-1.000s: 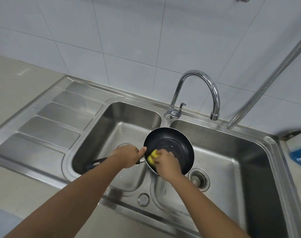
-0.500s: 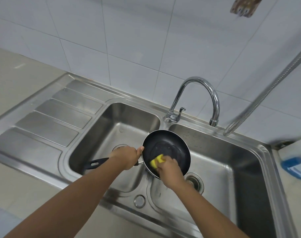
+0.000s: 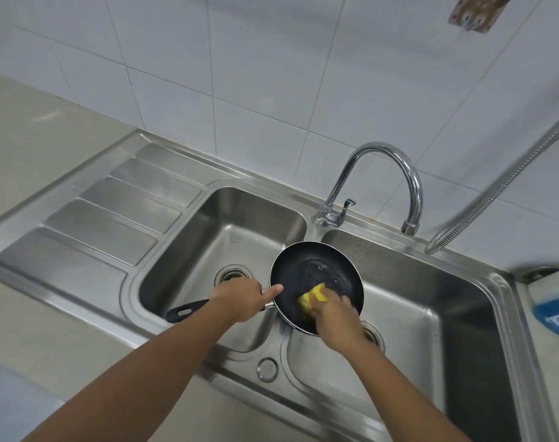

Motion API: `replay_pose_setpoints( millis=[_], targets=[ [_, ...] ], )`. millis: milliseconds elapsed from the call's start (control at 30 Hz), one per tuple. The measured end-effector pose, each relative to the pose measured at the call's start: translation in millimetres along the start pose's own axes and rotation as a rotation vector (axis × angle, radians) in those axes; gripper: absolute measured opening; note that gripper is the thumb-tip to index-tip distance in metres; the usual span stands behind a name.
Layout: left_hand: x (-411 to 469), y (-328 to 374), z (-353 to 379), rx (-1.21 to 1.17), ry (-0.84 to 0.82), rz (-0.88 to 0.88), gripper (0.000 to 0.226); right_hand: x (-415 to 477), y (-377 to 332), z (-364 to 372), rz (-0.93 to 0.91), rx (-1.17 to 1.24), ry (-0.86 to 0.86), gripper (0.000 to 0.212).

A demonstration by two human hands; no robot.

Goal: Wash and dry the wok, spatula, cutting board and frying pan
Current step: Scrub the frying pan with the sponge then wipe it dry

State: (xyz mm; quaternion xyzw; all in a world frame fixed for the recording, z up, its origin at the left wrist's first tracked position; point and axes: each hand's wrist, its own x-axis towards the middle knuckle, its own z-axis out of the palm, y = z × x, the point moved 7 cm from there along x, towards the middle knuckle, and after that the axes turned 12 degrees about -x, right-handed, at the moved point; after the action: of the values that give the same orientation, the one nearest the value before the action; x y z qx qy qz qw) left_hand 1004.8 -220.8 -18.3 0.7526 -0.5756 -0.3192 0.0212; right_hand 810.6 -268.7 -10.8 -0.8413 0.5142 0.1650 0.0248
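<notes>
Frying pan (image 3: 316,269) is held tilted over the divider between the two basins of the sink (image 3: 259,185). Left hand (image 3: 239,298) grips the handle (image 3: 185,311); right hand (image 3: 335,319) presses a yellow sponge (image 3: 313,298) against the inner surface. Scrub in overlapping circles, include the rim, and brace the handle firmly.

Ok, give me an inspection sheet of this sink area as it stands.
Surface: stainless steel double-bowl sink with a ribbed drainboard at left, set in a beige countertop.
Job's things: black round frying pan, held tilted over the divider between the bowls; wok, spatula and cutting board not in view.
Clutter: blurred blue-and-white item at the right edge, kind unclear.
Hands: left hand grips the pan's handle; right hand presses a yellow sponge inside the pan.
Cables: nothing seen; a ribbed metal hose hangs at right.
Surroundings: chrome gooseneck tap, no water seen running; white tiled wall.
</notes>
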Motion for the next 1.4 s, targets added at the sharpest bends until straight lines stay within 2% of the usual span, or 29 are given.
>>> replay_pose_setpoints(
  millis=[100,167,267,367,467,533,633,700,767,867,1000,1067,1233,1333,1400],
  targets=[
    [3,-2,3,-0.022,-0.03,0.048,0.071,0,-41,-4,-0.124,0.083,0.031,0.042],
    [1,-4,6,-0.017,-0.025,0.082,0.069,18,-49,-11,-0.121,0.107,0.075,0.046],
    [-7,-8,5,0.015,0.013,0.087,0.075,48,-25,-18,-0.02,0.067,0.107,0.049],
    [-10,-21,1,-0.023,0.047,-0.014,0.083,50,6,-24,0.05,-0.003,0.119,0.047],
    [-8,-25,-1,0.028,0.043,-0.037,0.083,28,15,-17,0.026,-0.062,0.08,0.038],
    [-2,-25,0,0.07,0.02,-0.014,0.087,9,8,-3,-0.041,-0.001,0.018,0.035],
    [3,-22,-5,0.066,-0.015,0.016,0.105,1,-27,3,-0.165,0.146,-0.015,0.032],
    [5,-19,-6,0.097,-0.033,0.037,0.116,19,-45,-5,-0.166,0.196,0.028,0.031],
    [3,-19,-10,0.103,0.004,0.012,0.103,41,-45,-15,-0.141,0.2,0.075,0.033],
    [-1,-19,-9,0.102,0.002,0.008,0.096,61,-12,-23,-0.074,0.135,0.081,0.035],
    [-8,-19,-15,0.037,0.055,-0.066,0.08,37,28,-20,0.02,-0.019,0.121,0.032],
    [-8,-18,-15,0.004,0.069,-0.075,0.071,16,26,-8,0.065,0.048,0.082,0.03],
    [-4,-18,-14,0.008,0.063,-0.084,0.07,-1,-33,8,0.054,0.436,0.015,0.033],
    [1,-18,-11,0.049,0.024,-0.051,0.088,7,-42,6,0.059,0.57,0.03,0.032],
    [4,-17,-10,0.09,-0.012,-0.008,0.112,6,-35,6,-0.025,0.566,0.012,0.026]
  ],
)
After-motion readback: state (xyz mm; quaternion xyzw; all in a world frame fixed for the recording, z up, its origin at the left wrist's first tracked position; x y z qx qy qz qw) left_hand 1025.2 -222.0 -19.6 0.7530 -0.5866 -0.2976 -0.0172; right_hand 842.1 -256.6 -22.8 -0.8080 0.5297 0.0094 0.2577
